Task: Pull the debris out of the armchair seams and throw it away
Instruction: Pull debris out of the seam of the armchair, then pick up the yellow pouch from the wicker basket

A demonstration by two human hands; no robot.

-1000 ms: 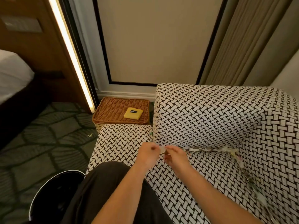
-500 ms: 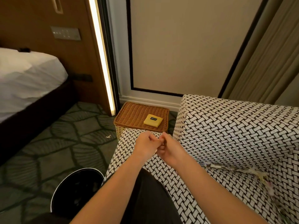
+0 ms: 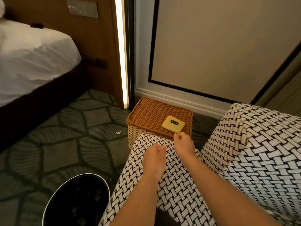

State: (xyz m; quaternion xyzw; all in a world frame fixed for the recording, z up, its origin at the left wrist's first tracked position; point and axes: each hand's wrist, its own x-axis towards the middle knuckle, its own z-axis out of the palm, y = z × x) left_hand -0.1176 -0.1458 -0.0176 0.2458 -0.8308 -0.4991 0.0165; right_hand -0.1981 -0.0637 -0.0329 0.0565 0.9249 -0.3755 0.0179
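The armchair [image 3: 254, 160] has black-and-white woven fabric and fills the right side of the view. Both my hands hover over its left front part. My left hand [image 3: 154, 158] has its fingers curled, and a small pale scrap of debris [image 3: 166, 148] shows at its fingertips. My right hand [image 3: 184, 144] is a little farther forward, fingers curled, thumb against forefinger, with nothing visible in it. The black round bin [image 3: 76, 201] stands on the carpet at the lower left, below and left of my left hand. The chair's seams are out of view.
A brown wicker basket [image 3: 151, 115] with a yellow pad [image 3: 173, 124] on its lid stands against the wall just beyond the chair. A white scrap [image 3: 118, 132] lies on the patterned carpet. A bed [image 3: 32, 62] is at the left.
My view has swung left, away from the seat seams and toward the bin. My hands, which met over the chair, have parted, and the left one has moved toward the bin side.
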